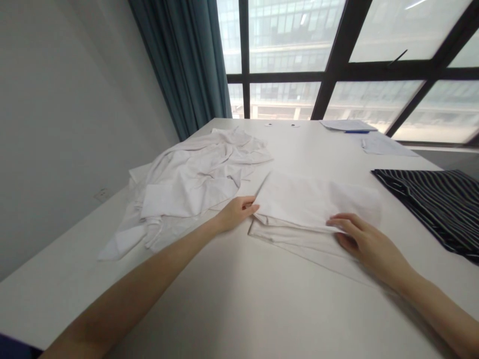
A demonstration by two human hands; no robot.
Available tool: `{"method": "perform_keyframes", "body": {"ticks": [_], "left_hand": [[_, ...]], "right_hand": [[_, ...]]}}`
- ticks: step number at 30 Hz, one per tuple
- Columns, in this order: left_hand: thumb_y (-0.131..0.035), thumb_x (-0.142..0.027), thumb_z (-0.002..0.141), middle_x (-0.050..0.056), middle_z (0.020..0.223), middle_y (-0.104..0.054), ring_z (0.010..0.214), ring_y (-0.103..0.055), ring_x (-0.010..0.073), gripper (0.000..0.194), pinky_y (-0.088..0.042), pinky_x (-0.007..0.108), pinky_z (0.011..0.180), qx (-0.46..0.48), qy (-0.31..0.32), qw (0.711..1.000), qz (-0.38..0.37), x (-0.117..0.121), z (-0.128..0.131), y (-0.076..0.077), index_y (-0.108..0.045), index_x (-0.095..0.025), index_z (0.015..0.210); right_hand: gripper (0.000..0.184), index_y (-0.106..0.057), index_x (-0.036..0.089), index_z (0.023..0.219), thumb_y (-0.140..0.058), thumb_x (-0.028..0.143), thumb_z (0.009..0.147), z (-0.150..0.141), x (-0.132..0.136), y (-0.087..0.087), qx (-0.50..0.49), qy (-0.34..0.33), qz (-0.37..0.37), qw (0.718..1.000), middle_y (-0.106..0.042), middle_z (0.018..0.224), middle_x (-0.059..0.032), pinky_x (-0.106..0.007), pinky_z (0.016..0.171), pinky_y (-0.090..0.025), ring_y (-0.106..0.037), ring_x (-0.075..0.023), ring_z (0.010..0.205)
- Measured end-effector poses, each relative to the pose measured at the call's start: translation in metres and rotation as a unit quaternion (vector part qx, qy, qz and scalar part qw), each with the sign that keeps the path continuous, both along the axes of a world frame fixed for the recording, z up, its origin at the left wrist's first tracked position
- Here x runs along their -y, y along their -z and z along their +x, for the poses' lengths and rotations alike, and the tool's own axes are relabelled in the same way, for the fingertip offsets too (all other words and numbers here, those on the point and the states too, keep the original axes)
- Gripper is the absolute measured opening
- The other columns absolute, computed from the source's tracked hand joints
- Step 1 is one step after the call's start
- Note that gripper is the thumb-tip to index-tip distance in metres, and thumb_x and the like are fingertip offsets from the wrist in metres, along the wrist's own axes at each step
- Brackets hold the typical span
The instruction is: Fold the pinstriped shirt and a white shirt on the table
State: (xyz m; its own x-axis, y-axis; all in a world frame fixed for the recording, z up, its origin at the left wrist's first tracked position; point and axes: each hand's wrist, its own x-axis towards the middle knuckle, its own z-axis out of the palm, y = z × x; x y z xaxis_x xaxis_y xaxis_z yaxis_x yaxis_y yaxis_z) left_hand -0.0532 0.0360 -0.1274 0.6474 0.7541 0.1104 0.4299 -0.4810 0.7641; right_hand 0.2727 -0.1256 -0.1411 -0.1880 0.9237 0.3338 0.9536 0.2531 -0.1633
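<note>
On the white table (239,299) lies a folded white cloth (292,199), several layers thick, its layers offset along the front edge. My left hand (237,212) pinches the cloth's left edge between thumb and fingers. At the front edge, further right, my right hand (362,242) rests with fingers loosely bent over the top layer and the thumb apart, below that edge. The upper layer looks slightly rippled and blurred above my right hand. Whether the piece is a garment cannot be made out.
A crumpled heap of white fabric (198,174) lies to the left, partly over clear plastic. Dark striped fabric (434,204) is at the right. Papers (348,125) and a blue pen (357,132) lie at the far edge. Beyond are a teal curtain (187,60) and windows.
</note>
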Motion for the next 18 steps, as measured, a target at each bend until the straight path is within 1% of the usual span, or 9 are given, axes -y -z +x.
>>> {"method": "perform_keyframes", "body": {"ticks": [2,4,5,8,10,12,14,16,18], "left_hand": [[-0.047,-0.042,0.091,-0.003,0.065,-0.041,0.067,-0.044,0.015,0.037,-0.037,0.028,0.066,-0.004,0.008,1.0,0.028,0.001,0.001,0.004,-0.046,-0.019,0.062],[-0.047,-0.038,0.093,0.001,0.075,-0.052,0.081,-0.052,0.0191,0.036,-0.042,0.031,0.08,-0.01,0.049,0.998,0.037,0.002,0.0,0.004,-0.059,-0.017,0.066],[-0.046,-0.036,0.094,0.004,0.082,-0.057,0.089,-0.054,0.0209,0.037,-0.043,0.032,0.087,-0.013,0.079,0.996,0.033,0.002,0.0,0.002,-0.065,-0.017,0.07],[-0.045,-0.035,0.096,0.008,0.105,-0.061,0.108,-0.054,0.0242,0.04,-0.037,0.036,0.104,-0.036,0.153,0.987,0.015,0.0,-0.003,-0.005,-0.077,-0.018,0.08],[-0.045,-0.039,0.097,0.008,0.116,-0.059,0.115,-0.053,0.0252,0.042,-0.032,0.038,0.11,-0.059,0.181,0.982,0.003,-0.002,-0.005,-0.01,-0.08,-0.02,0.084],[-0.045,-0.046,0.097,0.007,0.122,-0.059,0.118,-0.051,0.0257,0.044,-0.03,0.038,0.113,-0.075,0.198,0.977,-0.011,-0.004,-0.006,-0.013,-0.08,-0.021,0.087],[-0.044,-0.053,0.097,0.007,0.122,-0.06,0.117,-0.052,0.0252,0.048,-0.032,0.036,0.112,-0.079,0.184,0.979,-0.027,-0.004,-0.006,-0.013,-0.078,-0.02,0.09],[-0.04,-0.056,0.098,0.007,0.116,-0.064,0.113,-0.053,0.0241,0.051,-0.037,0.034,0.107,-0.069,0.139,0.987,-0.036,-0.003,-0.006,-0.011,-0.074,-0.018,0.095],[-0.037,-0.054,0.099,0.007,0.11,-0.066,0.108,-0.055,0.0233,0.049,-0.04,0.034,0.104,-0.051,0.095,0.994,-0.034,-0.001,-0.005,-0.007,-0.07,-0.017,0.097]], "right_hand": [[0.025,-0.065,0.024,0.112,-0.048,0.035,0.098,0.004,0.001,0.004,-0.02,-0.002,0.022,1.0,-0.068,0.115,-0.0092,-0.039,0.082,-0.055,-0.068,-0.0244,0.096],[0.022,-0.067,0.024,0.106,-0.051,0.035,0.097,0.006,0.003,0.003,-0.041,-0.008,0.046,0.998,-0.071,0.103,-0.0078,-0.039,0.08,-0.054,-0.068,-0.0246,0.091],[0.021,-0.069,0.025,0.104,-0.051,0.034,0.096,0.007,0.005,0.001,-0.054,-0.006,0.064,0.996,-0.071,0.099,-0.0073,-0.04,0.079,-0.053,-0.068,-0.025,0.089],[0.022,-0.071,0.029,0.104,-0.051,0.032,0.095,0.01,0.01,-0.011,-0.095,0.028,0.124,0.987,-0.071,0.095,-0.0073,-0.045,0.081,-0.051,-0.067,-0.0282,0.09],[0.023,-0.072,0.033,0.106,-0.053,0.033,0.094,0.013,0.015,-0.02,-0.118,0.047,0.153,0.98,-0.071,0.096,-0.0075,-0.048,0.083,-0.05,-0.066,-0.0302,0.091],[0.023,-0.072,0.035,0.108,-0.055,0.034,0.092,0.014,0.019,-0.026,-0.138,0.038,0.154,0.978,-0.07,0.096,-0.0068,-0.048,0.083,-0.05,-0.066,-0.03,0.091],[0.022,-0.073,0.036,0.107,-0.056,0.036,0.093,0.016,0.021,-0.029,-0.159,0.004,0.109,0.981,-0.069,0.098,-0.006,-0.045,0.082,-0.052,-0.066,-0.028,0.091],[0.024,-0.074,0.035,0.106,-0.054,0.041,0.094,0.019,0.019,-0.03,-0.167,-0.038,0.018,0.985,-0.069,0.101,-0.0055,-0.041,0.079,-0.053,-0.067,-0.0255,0.091],[0.027,-0.075,0.033,0.101,-0.052,0.047,0.094,0.024,0.015,-0.03,-0.156,-0.059,-0.077,0.983,-0.069,0.102,-0.0061,-0.038,0.077,-0.054,-0.068,-0.0242,0.09]]}}
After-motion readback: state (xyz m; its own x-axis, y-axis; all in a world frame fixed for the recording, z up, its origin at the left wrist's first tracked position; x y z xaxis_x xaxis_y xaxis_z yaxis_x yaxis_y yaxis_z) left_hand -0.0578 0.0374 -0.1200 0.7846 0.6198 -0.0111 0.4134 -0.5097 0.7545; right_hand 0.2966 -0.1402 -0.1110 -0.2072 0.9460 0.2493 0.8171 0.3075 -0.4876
